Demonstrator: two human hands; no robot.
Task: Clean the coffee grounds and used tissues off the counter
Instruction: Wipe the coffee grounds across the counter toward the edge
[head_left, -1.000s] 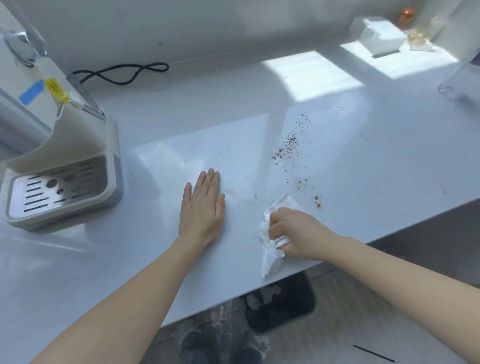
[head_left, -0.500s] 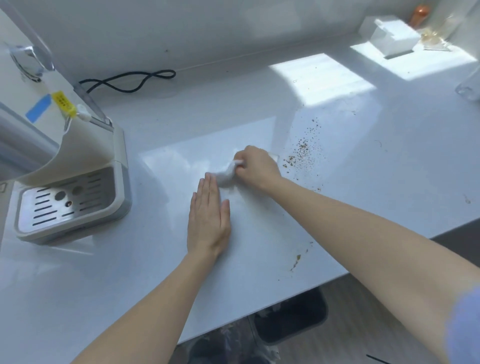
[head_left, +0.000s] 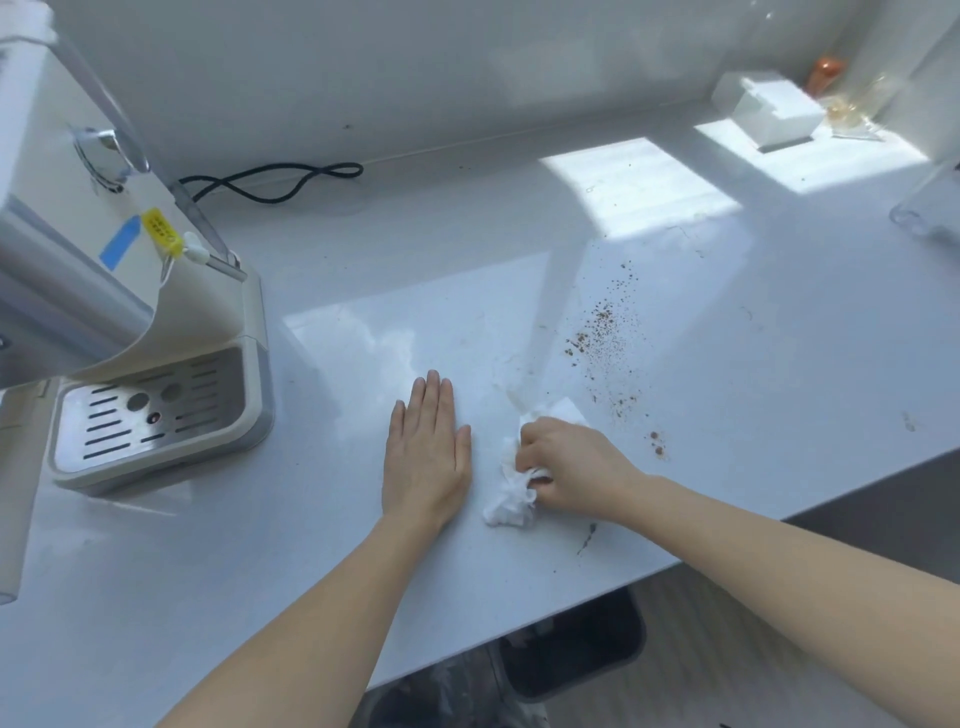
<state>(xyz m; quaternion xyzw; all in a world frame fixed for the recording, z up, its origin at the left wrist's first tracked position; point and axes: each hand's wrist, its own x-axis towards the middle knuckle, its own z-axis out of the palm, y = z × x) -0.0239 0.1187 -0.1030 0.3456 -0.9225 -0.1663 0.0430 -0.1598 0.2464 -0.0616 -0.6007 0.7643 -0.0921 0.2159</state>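
My right hand grips a crumpled white tissue and presses it on the white counter, near the front edge. My left hand lies flat on the counter just left of the tissue, fingers together, holding nothing. Brown coffee grounds are scattered to the right and beyond my right hand, with a small clump near the counter edge. A dark smear marks the counter below my right wrist.
A cream coffee machine with a metal drip tray stands at the left. A black cord loops by the wall. A white tissue box sits at the back right. Below the counter edge is a dark bin.
My right hand has pulled the tissue back from the middle of the counter toward the front edge, beside my left hand. My left hand has stayed flat in place.
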